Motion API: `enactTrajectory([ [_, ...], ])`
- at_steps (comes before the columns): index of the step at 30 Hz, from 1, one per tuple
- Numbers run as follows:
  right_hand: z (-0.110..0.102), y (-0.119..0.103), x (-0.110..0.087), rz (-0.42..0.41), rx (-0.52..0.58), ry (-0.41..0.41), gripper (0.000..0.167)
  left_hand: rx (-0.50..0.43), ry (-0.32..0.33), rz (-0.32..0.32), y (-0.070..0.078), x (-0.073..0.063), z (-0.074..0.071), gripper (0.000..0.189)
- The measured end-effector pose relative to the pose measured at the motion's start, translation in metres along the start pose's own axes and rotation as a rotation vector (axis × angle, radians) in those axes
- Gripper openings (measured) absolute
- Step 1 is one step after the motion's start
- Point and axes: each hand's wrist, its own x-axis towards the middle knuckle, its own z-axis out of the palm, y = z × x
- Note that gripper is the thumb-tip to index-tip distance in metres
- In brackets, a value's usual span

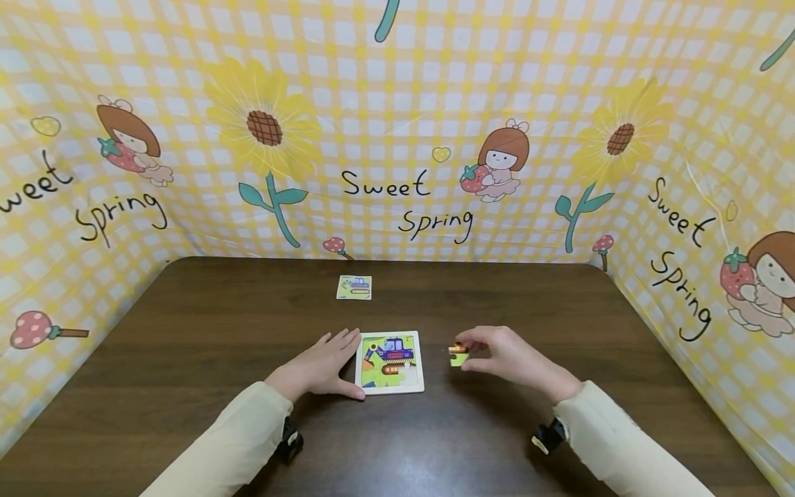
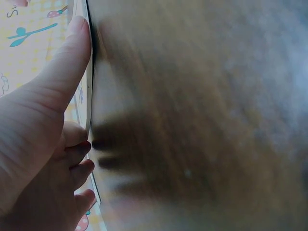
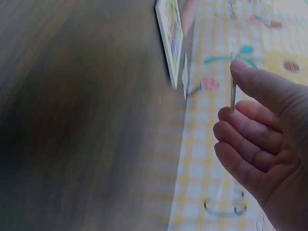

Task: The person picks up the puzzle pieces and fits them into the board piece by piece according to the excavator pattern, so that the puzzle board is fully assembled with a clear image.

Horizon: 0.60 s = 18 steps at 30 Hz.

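A square jigsaw puzzle in a white frame shows a blue excavator on green. A pale bare patch shows at its lower right. My left hand lies at the frame's left side, fingers extended, with the thumb at the lower left corner. In the left wrist view, the thumb runs along the frame's thin edge. To the right of the puzzle, my right hand pinches a puzzle piece, green with orange and brown on top. The right wrist view shows this piece edge-on between thumb and fingertips, held above the table.
A small picture card with a similar excavator lies farther back on the dark wooden table. Yellow checked cloth with printed flowers and figures hangs behind the table and along both sides. Each wrist wears a small black camera.
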Motion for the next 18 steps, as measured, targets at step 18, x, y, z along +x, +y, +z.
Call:
enactTrajectory([
  [18, 0.052, -0.028, 0.047, -0.199, -0.23, -0.107, 0.018, 0.016, -0.005, -0.002, 0.0, 0.001, 0.0, 0.104],
])
